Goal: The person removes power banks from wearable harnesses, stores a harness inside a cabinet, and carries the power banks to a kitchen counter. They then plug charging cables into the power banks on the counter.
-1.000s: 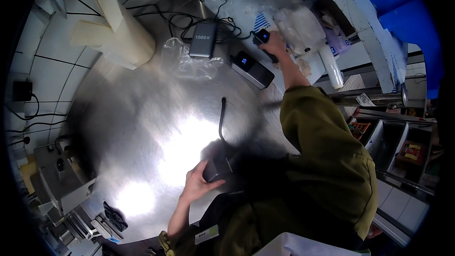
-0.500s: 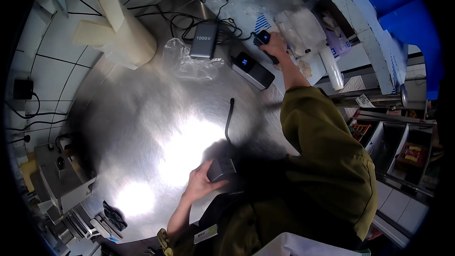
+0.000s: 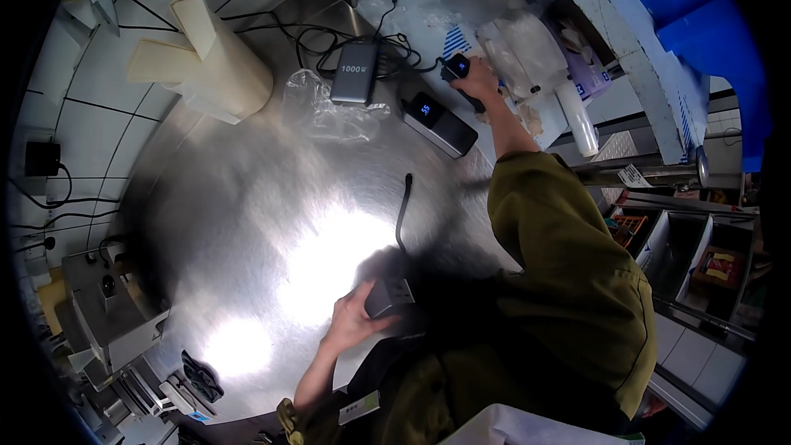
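Note:
My left hand (image 3: 349, 319) is closed around a dark grey power bank (image 3: 389, 299) near the front of the steel table (image 3: 239, 239); port-like openings show on its end. Farther off, at the back right, my right hand (image 3: 481, 82) grips a black power bank (image 3: 455, 67) with a small lit blue display. Just left of that hand lies another power bank (image 3: 445, 126), its display lit in blue. A short black cable (image 3: 403, 214) lies on the steel between my two hands, its lower end lost in dark shadow.
A grey block marked 1000W (image 3: 354, 74) rests by tangled black cables (image 3: 317, 39) and a clear plastic bag (image 3: 329, 111). Rolled cream sheets (image 3: 222, 66) stand at the back left. Plastic-wrapped items (image 3: 523, 53) lie right of my right hand. Drawers (image 3: 684, 251) are at the right.
My left hand and its power bank have shifted slightly to the right. The right hand stays almost still on its power bank.

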`<action>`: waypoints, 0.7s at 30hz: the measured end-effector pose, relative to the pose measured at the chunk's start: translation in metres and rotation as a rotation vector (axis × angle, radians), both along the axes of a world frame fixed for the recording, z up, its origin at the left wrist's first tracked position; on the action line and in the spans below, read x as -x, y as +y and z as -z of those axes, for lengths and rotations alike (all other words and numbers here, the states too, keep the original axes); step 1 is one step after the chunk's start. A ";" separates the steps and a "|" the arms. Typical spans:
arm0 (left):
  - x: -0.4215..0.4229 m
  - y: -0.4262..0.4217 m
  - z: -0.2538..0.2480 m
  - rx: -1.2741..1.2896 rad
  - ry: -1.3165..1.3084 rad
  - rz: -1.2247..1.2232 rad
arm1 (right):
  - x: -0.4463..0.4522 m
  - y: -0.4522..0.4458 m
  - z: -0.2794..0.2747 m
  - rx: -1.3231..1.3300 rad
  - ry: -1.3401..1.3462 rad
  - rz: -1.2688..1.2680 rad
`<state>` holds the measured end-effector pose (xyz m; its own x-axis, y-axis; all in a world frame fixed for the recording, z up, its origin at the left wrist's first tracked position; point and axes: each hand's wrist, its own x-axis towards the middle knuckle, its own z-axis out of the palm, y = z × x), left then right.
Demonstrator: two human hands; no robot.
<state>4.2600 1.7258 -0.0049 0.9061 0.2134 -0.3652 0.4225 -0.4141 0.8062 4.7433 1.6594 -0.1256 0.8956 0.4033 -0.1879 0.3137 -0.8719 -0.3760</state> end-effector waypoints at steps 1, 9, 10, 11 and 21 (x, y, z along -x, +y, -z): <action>0.000 0.000 0.000 -0.005 -0.018 -0.001 | 0.000 0.000 0.000 0.007 -0.001 0.001; -0.006 0.001 -0.002 -0.019 0.012 -0.042 | 0.003 0.001 -0.003 -0.007 -0.010 0.026; -0.008 0.001 -0.003 -0.012 0.025 -0.061 | 0.004 0.001 -0.005 0.005 0.020 0.026; -0.011 0.001 -0.002 -0.007 -0.033 -0.089 | 0.004 0.002 -0.003 0.011 0.008 0.032; -0.043 -0.009 -0.004 0.160 -0.113 -0.334 | -0.003 0.001 0.007 0.047 -0.008 0.017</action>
